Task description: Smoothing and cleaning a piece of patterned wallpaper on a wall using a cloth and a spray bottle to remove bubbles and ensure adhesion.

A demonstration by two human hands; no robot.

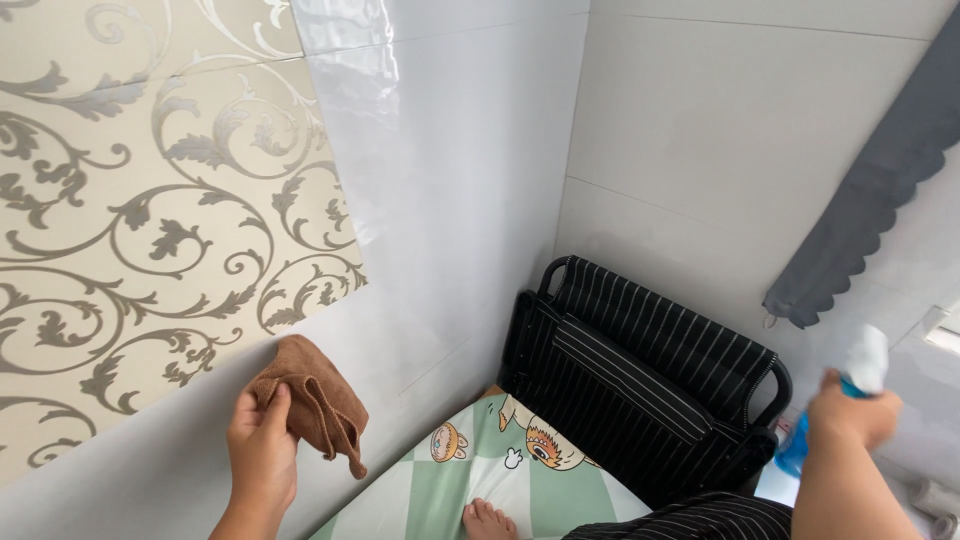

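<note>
Glossy white tiled wall (450,180) fills most of the view, meeting a second white wall (720,130) at a corner. On the left wall, a big cream panel with grey leaf scrolls (150,220), tilted edge running down toward the left hand. Dark grey curtain with scalloped edge (870,210) hangs diagonally at upper right, against the right wall. Below the corner, a black folded chair with thin white stripes (640,370) leans in the corner, tube frame visible at its top and right side. In front of it, a bed sheet (480,480) in green and white checks with cartoon animal prints; a bare foot (488,522) rests on it at the bottom edge. Striped black cloth (690,520) at bottom centre-right, next to the right forearm, likely the person's clothing. Left hand (262,455) raised at lower left, fingers clenched around a brown cloth (315,400); the cloth is bunched, pressed against or just at the white wall below the patterned panel, one corner hanging down loose. Right hand (850,412) at far right, blurred, fingers wrapped around a blue spray bottle (830,415) with a white top; bottle sticks up above the fist and its blue body shows below it, held in the air well apart from the cloth. Cannot tell whether a finger is on the trigger. Small white things (935,500) at bottom right corner, too blurred to tell.
</note>
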